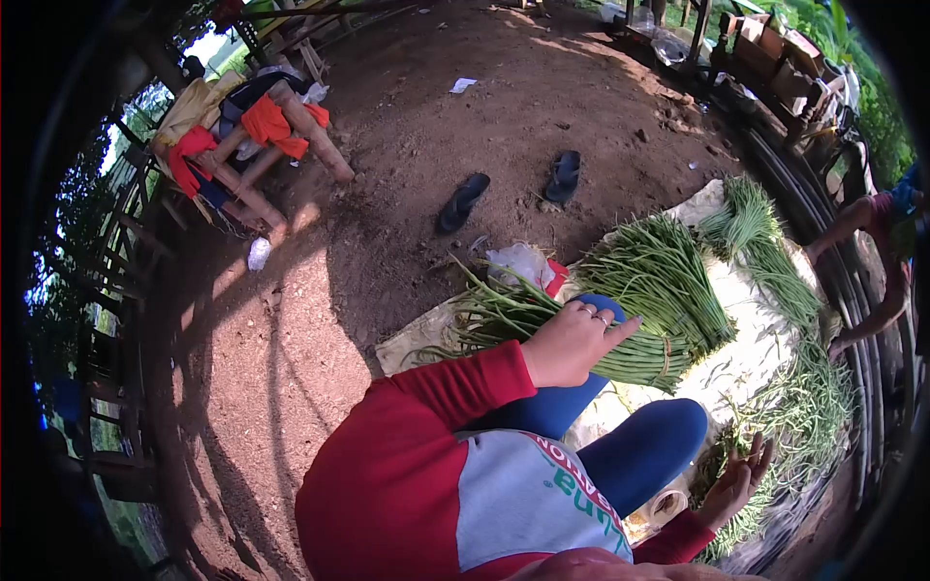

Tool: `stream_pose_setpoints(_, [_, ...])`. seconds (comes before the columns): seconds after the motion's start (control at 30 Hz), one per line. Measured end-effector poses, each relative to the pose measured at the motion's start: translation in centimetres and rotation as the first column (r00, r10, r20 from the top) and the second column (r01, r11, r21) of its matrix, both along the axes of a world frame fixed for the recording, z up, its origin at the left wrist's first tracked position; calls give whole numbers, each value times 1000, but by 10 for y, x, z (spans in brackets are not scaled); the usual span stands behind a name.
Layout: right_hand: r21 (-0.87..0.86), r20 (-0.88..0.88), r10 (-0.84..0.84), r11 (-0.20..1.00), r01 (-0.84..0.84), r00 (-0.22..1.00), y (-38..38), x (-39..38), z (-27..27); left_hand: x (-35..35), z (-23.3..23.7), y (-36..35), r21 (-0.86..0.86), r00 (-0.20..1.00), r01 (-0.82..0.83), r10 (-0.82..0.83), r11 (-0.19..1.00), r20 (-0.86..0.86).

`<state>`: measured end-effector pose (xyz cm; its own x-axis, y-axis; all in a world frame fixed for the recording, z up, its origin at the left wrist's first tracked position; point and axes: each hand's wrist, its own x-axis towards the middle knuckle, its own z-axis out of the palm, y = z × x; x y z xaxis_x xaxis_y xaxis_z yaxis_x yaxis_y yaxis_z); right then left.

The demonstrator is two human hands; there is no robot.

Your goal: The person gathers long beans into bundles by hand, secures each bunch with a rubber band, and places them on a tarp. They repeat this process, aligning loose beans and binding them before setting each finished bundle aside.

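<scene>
Far left on the bare dirt: bamboo rack (pixel 281 145) draped with orange and red cloths. Just below it, a small pale scrap (pixel 259 254) on the ground. Farther right, well apart from the rack, a pair of dark sandals (pixel 463 201), lying side by side with a gap between them. Below those, a pale mat (pixel 412 339) spread on the earth, bearing tied bundles of long green beans (pixel 659 281), fanned out with their cut ends toward the wearer. At the mat's near edge, left hand (pixel 576 341) in a red sleeve, resting over a blue-clad knee (pixel 608 306) and touching the stems of the nearest bundle; fingers loosely curled, a ring showing, forefinger stretched rightward; cannot tell whether any stalk is pinched underneath. Lower and farther right, right hand (pixel 736 479) turned palm up, fingers spread wide, holding nothing, hovering over loose green stalks (pixel 804 416) strewn past the second knee. At the far right edge, another person's arm (pixel 867 218) reaching down near the outermost bundle.
</scene>
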<state>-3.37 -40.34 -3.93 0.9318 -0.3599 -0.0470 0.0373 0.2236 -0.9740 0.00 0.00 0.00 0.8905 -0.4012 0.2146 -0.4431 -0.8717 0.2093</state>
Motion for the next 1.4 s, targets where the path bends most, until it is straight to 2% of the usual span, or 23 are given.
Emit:
stream_pose_setpoints(0.13, [-339,225,467,860,-381,855,101,23,79,-1,1,-1,5,1000,10,-11,1000,21])
stream_pose_setpoints(0.23, [-836,202,803,440,-329,560,163,54,88,-5,-5,-4,1,998,0,0,1000,66])
stream_pose_setpoints(0.3, [-949,33,865,185,-257,501,201,76,88,-5,-8,-4,-73,997,8,-2,997,81])
stream_pose_setpoints(0.37, [-939,-204,802,3,-345,561,215,97,60,-8,-8,-1,-54,1000,-13,15,998,22])
stream_pose_setpoints(0.4, [-842,-206,862,86,-533,464,220,105,59,-11,-6,-2,-26,998,-17,19,1000,56])
stream_pose_setpoints(0.53, [-716,-395,824,2,-698,407,230,109,72,-5,0,3,15,1000,-2,3,1000,-11])
stream_pose_setpoints(0.57, [-715,-398,823,-1,-699,406,232,100,73,-3,2,4,-12,996,30,-31,999,-84])
stream_pose_setpoints(0.63, [-952,-273,849,-171,-255,452,235,78,75,5,-8,4,-39,997,-10,7,999,-81])
stream_pose_setpoints(0.7, [-942,-309,853,-215,-257,420,220,64,96,12,-16,10,-108,996,-37,27,994,-90])
stream_pose_setpoints(0.77, [-957,-257,731,-283,-61,632,189,62,97,12,-5,27,-149,994,-47,32,988,-106])
stream_pose_setpoints(0.83, [-979,-181,631,-187,-79,755,147,81,81,11,-6,42,-282,989,40,-78,958,-125])
stream_pose_setpoints(0.87, [-993,-108,662,-30,-118,742,140,87,72,14,-13,49,-321,989,98,-128,942,-73])
stream_pose_setpoints(0.9, [-992,-116,664,-35,-125,739,124,99,45,16,-12,51,-326,989,93,-126,941,-79])
stream_pose_setpoints(0.97, [-838,-412,824,-175,-516,390,103,124,-27,21,-9,52,-367,959,90,-180,926,-218])
stream_pose_setpoints(1.03, [-406,-493,807,117,-906,325,144,96,-50,23,-17,47,-408,961,56,-161,911,-227])
stream_pose_setpoints(1.07, [-118,-517,841,114,-986,159,157,79,-53,23,-22,43,-457,976,-4,-95,889,-194])
stream_pose_setpoints(1.1, [182,-491,871,93,-979,-8,169,62,-53,20,-26,40,-503,986,-60,-28,862,-165])
stream_pose_setpoints(1.17, [238,-356,929,193,-952,99,185,31,-23,7,-22,24,-342,998,-50,30,938,-63])
stream_pose_setpoints(1.2, [179,-180,939,325,-929,294,196,15,-2,3,-25,17,-186,999,16,-9,982,41])
stream_pose_setpoints(1.27, [-353,121,836,540,-764,535,204,9,50,-2,-24,5,-25,988,99,-95,995,124])
stream_pose_setpoints(1.3, [-753,254,780,530,-389,572,196,14,79,-6,-15,-2,62,980,131,-139,989,146])
stream_pose_setpoints(1.33, [-661,454,644,707,-251,616,205,7,109,-7,-9,-7,150,968,158,-183,976,170])
stream_pose_setpoints(1.4, [-611,693,499,790,55,520,192,12,139,0,-7,-15,24,985,154,-156,988,71])
